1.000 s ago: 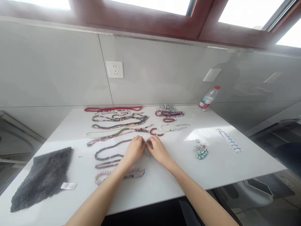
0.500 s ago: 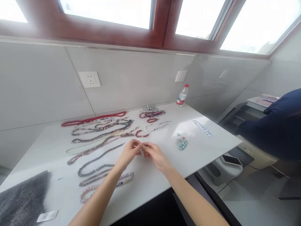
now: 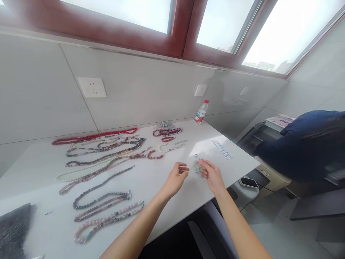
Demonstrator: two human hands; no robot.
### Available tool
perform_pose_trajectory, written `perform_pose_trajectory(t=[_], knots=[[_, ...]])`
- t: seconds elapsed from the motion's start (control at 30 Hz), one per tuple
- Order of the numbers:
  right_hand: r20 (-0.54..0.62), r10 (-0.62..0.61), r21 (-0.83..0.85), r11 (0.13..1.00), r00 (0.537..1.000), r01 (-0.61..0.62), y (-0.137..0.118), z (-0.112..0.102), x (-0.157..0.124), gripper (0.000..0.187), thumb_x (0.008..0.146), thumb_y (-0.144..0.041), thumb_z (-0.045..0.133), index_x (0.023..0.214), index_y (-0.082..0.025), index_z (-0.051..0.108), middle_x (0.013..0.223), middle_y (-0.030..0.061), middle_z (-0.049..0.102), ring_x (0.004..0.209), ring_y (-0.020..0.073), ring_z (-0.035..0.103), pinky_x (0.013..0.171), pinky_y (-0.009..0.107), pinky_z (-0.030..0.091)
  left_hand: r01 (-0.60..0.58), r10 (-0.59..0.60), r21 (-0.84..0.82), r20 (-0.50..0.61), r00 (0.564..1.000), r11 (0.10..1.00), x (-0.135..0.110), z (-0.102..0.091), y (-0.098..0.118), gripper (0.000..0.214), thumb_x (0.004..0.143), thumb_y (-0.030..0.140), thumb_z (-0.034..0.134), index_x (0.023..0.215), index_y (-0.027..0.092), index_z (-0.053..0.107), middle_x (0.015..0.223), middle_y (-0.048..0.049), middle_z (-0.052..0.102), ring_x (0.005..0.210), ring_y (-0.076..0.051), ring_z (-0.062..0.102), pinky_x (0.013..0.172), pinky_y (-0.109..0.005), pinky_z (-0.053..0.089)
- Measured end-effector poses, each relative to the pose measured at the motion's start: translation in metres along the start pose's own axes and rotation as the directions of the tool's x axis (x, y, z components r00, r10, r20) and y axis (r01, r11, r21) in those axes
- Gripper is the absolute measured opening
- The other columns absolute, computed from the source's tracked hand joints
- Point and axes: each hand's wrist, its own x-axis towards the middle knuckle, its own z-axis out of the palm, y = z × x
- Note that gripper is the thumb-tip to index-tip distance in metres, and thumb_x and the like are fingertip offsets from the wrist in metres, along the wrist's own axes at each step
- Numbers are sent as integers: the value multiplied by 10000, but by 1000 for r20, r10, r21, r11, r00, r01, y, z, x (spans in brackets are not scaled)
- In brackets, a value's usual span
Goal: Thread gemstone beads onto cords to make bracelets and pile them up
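Observation:
My right hand (image 3: 211, 174) is over the right part of the table, its fingers closed in a pinch on a string of clear, pale green beads (image 3: 197, 168). The fingers partly cover the beads, and the teal beads around that spot are mostly hidden. To its left, my left hand (image 3: 176, 180) hovers above the white table (image 3: 172, 205) with its fingers apart and nothing in them. Just beyond the right hand lies a small bluish ring-shaped piece (image 3: 196, 155). A short red bead string (image 3: 155, 155) and a silvery chain (image 3: 175, 146) lie farther back.
Several bead necklaces (image 3: 105, 196) spread over the left side. Against the wall stands a plastic bottle (image 3: 201, 113) with a red cap. A blue-marked strip (image 3: 221, 149) lies at right. A dark furry cloth (image 3: 16, 230) covers the near left corner. A person in dark blue (image 3: 304, 144) is at right.
My hands were together at a small string of clear beads; they have parted. The right hand moved right to the teal bead pile, and the left opened. The view has turned slightly right.

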Motion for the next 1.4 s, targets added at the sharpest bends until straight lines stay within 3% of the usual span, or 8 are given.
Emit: perform_pose_trajectory(t=[0.17,0.33,0.47,0.57,0.87,0.97,1.17,1.4], knots=[[-132,-26,-50,999,991,19,-10,-41,24,237,621,-342,755,666,-172,596,496,-92,320,426,56,245,390,236,207,-23,8,75,198,980,997,-27,-16,4,216,918,265,461,1084,183,571,1162,-100,680,1093,-204,610,987,-377,422],[-88,33,-211,976,996,-51,-12,-58,42,246,612,-331,733,630,-170,548,476,-62,421,408,69,333,385,238,251,-45,-29,225,314,949,973,-52,-38,1,272,951,367,442,1045,188,623,1092,-79,704,1020,-194,623,926,-343,450],[-69,37,-381,922,997,-60,-12,-67,57,210,660,-345,670,675,-166,560,510,-20,529,433,110,460,436,264,378,-63,-63,376,315,947,924,-65,-48,-5,267,958,366,422,1028,221,636,1067,-34,708,988,-187,615,902,-327,439],[-93,-21,-526,850,995,-32,-12,-75,69,135,685,-299,614,712,-177,562,499,-17,564,430,123,484,459,264,392,-63,-83,428,314,946,901,-70,-52,-8,269,957,358,420,1009,228,650,1041,-26,705,968,-187,611,879,-315,439],[-152,-223,-769,638,963,27,-4,-93,90,69,688,-250,595,681,-193,635,685,49,686,630,184,596,645,294,442,-71,-42,407,261,964,911,-71,-59,-4,302,963,336,393,979,230,674,990,-26,707,904,-176,617,832,-292,437],[-192,-252,-784,621,948,6,0,-95,89,84,685,-254,599,679,-184,646,705,71,703,642,206,628,689,321,467,-73,-40,412,259,965,908,-71,-61,-4,290,958,327,402,970,233,676,985,-22,711,906,-176,619,842,-293,434],[-195,-162,-755,655,967,-42,10,-93,80,143,722,-281,608,749,-155,670,573,61,683,481,203,642,560,312,509,-45,-48,406,215,976,913,-70,-66,0,304,955,346,398,968,225,677,984,-30,715,897,-186,617,810,-297,431],[-205,-192,-808,586,960,-56,8,-92,79,196,664,-335,651,734,-164,715,567,64,674,592,253,648,660,369,491,-23,-41,412,145,989,911,-73,-71,-2,305,953,361,394,959,238,674,999,-25,713,905,-188,614,798,-296,428]])
